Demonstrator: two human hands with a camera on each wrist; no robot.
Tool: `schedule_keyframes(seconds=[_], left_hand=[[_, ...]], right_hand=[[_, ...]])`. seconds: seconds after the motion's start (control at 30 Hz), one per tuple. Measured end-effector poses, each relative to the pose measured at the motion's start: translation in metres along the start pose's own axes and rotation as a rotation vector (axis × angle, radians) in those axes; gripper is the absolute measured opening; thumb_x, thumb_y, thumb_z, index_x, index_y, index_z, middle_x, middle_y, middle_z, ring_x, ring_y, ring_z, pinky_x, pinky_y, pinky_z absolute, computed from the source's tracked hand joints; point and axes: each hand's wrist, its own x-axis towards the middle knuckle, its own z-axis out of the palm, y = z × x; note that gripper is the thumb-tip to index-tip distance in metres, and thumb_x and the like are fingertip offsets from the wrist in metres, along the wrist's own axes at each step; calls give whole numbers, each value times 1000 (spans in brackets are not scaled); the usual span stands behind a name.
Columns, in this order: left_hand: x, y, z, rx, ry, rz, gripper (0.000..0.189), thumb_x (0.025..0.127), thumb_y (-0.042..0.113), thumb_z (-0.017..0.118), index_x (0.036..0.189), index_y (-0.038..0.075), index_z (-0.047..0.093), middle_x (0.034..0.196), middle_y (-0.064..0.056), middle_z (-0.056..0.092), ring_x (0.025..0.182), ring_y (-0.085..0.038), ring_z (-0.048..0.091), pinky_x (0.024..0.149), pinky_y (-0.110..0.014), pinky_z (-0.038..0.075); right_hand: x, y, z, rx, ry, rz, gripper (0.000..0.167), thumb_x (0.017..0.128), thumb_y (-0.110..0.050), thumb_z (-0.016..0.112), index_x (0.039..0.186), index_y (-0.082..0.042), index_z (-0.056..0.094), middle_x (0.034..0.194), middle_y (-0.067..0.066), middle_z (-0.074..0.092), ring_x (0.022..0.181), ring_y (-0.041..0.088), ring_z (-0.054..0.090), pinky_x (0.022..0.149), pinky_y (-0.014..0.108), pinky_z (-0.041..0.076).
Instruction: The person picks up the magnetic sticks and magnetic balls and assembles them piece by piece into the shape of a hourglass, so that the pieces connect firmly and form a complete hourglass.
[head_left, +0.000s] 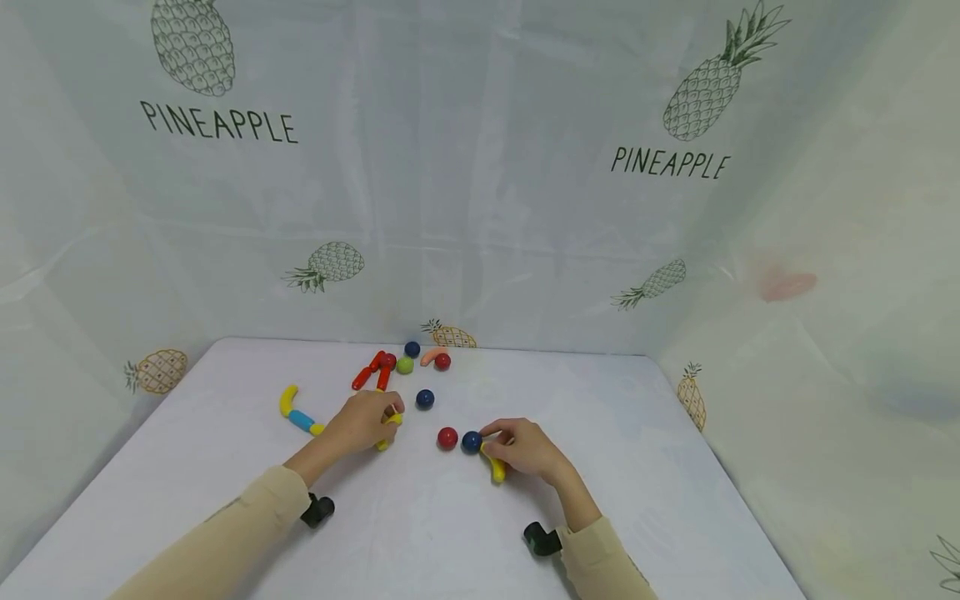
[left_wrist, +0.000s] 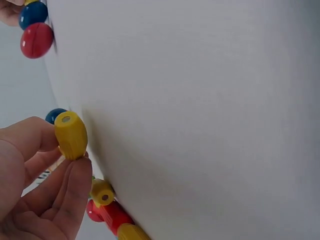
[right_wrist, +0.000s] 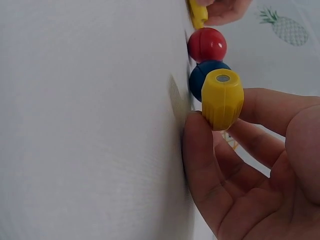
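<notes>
My left hand (head_left: 367, 421) pinches a yellow magnetic rod (left_wrist: 72, 137) between thumb and fingers, its end with a metal dot facing the left wrist camera. A dark blue ball (head_left: 425, 399) lies just beyond that hand. In my right hand (head_left: 522, 450) is a curved yellow magnetic rod (right_wrist: 221, 102), gripped by thumb and fingertips. Right at this rod's far end sits another blue ball (head_left: 472, 442), with a red ball (head_left: 447, 438) beside it on the left. Beyond the left hand, a red rod (head_left: 384, 377) is partly covered in the head view.
At the left, a chain of yellow and blue rods (head_left: 302, 420) lies on the white table (head_left: 637, 500). Toward the back are more red rods (head_left: 362, 379), a green ball (head_left: 405, 365), a blue ball (head_left: 412, 349), a red ball (head_left: 442, 362) and an orange-pink curved rod (head_left: 431, 357).
</notes>
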Motion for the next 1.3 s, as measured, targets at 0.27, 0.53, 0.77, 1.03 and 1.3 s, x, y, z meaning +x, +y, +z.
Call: schedule_keyframes(seconds=[0.27,0.53,0.77,1.03,1.3], left_hand=[[-8,9,0,-95,-5,30,24,93,14,83,115,14,74,100,2,74,96,-18,65,79,-32,61],[-20,27,0,-135,14,80,21,91,13,84,110,18,75,98,6,73,86,-13,63,75,-28,59],[-29,46,11,-195,-53,143,21,93,14,83,111,17,75,96,8,70,86,-12,63,72,-24,58],[-25,58,29,-265,-145,212,20,96,15,80,116,14,75,97,10,70,88,-12,64,76,-23,58],[-20,56,36,-232,-110,182,19,96,15,80,115,14,76,101,8,72,90,-12,63,77,-24,57]], right_hand=[[0,0,0,0,0,-7,25,100,-23,72,123,-14,76,90,1,69,68,15,62,64,30,51],[-2,-3,0,-8,-3,-3,25,101,-23,72,124,-14,76,92,2,68,70,16,61,64,28,52],[-1,-4,-1,-19,-1,-10,27,100,-23,73,124,-13,76,92,2,68,71,15,61,63,27,51],[1,-2,0,-24,9,-20,26,97,-20,74,122,-13,77,90,2,68,71,14,60,63,29,50],[2,-3,3,-16,3,-17,25,97,-21,74,121,-14,77,90,2,68,72,15,60,65,30,50]])
